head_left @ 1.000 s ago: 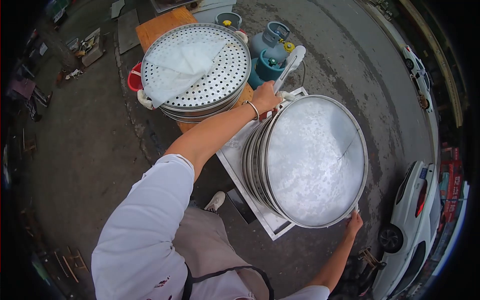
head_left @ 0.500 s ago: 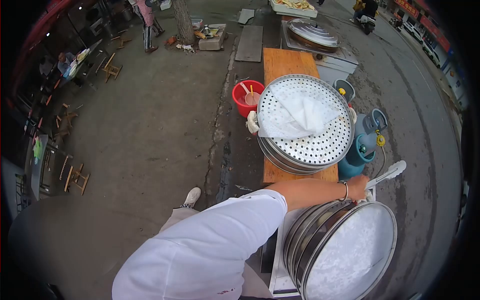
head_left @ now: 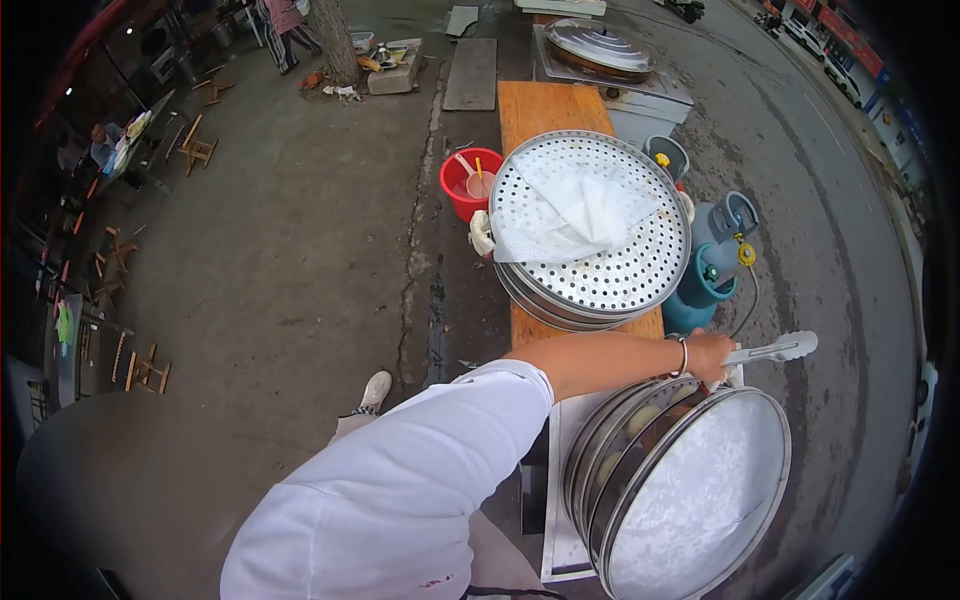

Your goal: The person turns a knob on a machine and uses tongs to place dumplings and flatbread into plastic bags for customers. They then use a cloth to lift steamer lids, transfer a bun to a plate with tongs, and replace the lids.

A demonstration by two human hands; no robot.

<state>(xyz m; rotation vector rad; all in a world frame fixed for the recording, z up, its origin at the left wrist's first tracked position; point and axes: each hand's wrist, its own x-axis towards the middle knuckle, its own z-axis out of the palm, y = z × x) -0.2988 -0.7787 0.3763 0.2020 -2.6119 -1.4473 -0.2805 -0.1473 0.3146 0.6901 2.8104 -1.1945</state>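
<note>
My left hand (head_left: 710,358) is closed around metal tongs (head_left: 775,350) at the upper rim of a stack of round steamer trays. A bit of pale cloth shows under its fingers. The stack's top (head_left: 700,500) has a whitish, cloudy surface and leans toward the right. Through a gap between tiers, pale round pieces (head_left: 642,420) are visible. My right hand is out of view. Beyond my forearm stands another steamer with a perforated metal tray (head_left: 640,270) on top, and a crumpled white cloth (head_left: 590,215) lies on it.
A wooden board (head_left: 550,105) lies under the perforated steamer. Left of it is a red bucket (head_left: 465,205) with ladles; right are gas cylinders (head_left: 690,310). A lidded pan (head_left: 600,48) stands farther back. A person (head_left: 283,25) stands near a tree (head_left: 333,45); wooden stools (head_left: 197,150) are at left.
The stack under my left hand leans more, and the gap showing the pale pieces is wider. The tongs have turned to lie more level. The whole view has shifted slightly.
</note>
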